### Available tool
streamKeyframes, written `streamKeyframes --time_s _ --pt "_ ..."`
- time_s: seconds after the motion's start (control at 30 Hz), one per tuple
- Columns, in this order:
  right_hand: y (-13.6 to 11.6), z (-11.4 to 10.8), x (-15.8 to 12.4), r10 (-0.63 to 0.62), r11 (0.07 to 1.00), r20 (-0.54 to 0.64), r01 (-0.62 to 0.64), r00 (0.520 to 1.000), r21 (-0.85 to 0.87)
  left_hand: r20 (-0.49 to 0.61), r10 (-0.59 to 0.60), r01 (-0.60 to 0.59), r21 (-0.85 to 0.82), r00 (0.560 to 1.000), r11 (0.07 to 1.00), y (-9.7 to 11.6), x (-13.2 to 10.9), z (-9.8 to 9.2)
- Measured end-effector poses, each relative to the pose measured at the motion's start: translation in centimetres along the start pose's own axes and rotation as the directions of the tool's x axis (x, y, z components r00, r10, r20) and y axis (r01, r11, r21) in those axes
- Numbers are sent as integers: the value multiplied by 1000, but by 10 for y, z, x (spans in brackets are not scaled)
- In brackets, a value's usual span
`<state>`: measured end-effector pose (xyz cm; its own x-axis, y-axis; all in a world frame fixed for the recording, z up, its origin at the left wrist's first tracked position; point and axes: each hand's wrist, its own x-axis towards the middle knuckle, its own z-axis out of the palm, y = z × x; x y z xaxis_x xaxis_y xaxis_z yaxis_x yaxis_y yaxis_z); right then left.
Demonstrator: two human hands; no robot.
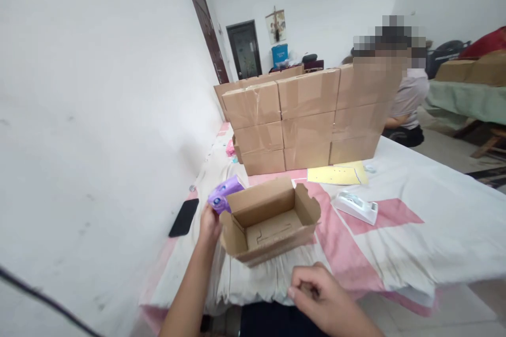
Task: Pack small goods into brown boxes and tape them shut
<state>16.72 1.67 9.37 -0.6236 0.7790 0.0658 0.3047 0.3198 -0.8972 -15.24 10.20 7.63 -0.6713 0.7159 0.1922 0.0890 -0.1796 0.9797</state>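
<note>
The blue bag [280, 56] at the back is carrying pale lettering, too small to be read. The pack [225, 193] is showing dark round prints on its purple wrapper, but any words there are blurring out. The yellow sheet [334, 175] is bearing a few small marks that I cannot make out.

The pack is lying just beyond the left end of the carton [263, 196], its long axis slanting from the near left up to the far right, with part of it hiding behind the carton's wall. The left hand [209, 225] is grasping its near end, the fingers closing on the wrapper. The right hand [318, 295] is hovering in front of the carton, its fingers curling loosely towards the thumb; I cannot tell whether they are holding anything.

The carton is opening upward and running lengthwise from left to right, its brown floor showing cut lines. Behind it, the stacked boxes [306, 131] are standing three high on the cloth [435, 247], clear tape shining on them. A phone [184, 217] is lying left of the left hand, and a dispenser [358, 207] is resting right of the carton. A person [413, 92] is sitting beyond the stacked boxes.
</note>
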Motion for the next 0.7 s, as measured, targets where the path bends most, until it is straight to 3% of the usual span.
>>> streamKeyframes --time_s 0.13,0.23,0.27,0.33,0.4,0.43,0.5,0.6,0.7 --pt "-18 -33 -20 -159 987 -156 155 975 -40 -113 51 -69 -154 992 986 53 13 -31" --pt "-60 -59 -4 -393 913 -275 337 877 -229 -95 100 -118 -208 990 971 93 2 -36" --pt "-75 -65 5 -492 855 -283 394 824 -337 -67 107 -119 -211 992 970 105 -5 -33" --pt "-102 -69 24 -663 673 -184 469 726 -573 19 100 -94 -188 995 978 122 -24 -24" --pt "-118 -65 43 -728 465 -4 490 685 -738 132 66 -49 -128 989 991 131 -42 -13" --pt "-123 -61 51 -721 388 68 484 690 -784 185 46 -30 -89 982 996 133 -50 -8" --pt "-124 -57 63 -670 322 143 459 729 -828 261 17 -14 -13 965 1000 132 -62 -3" --pt "-121 -67 73 -574 371 203 473 793 -799 288 18 -41 74 957 996 123 -68 -3" --pt "-114 -90 87 -498 422 353 577 792 -699 245 24 -60 141 969 988 105 -69 -8"
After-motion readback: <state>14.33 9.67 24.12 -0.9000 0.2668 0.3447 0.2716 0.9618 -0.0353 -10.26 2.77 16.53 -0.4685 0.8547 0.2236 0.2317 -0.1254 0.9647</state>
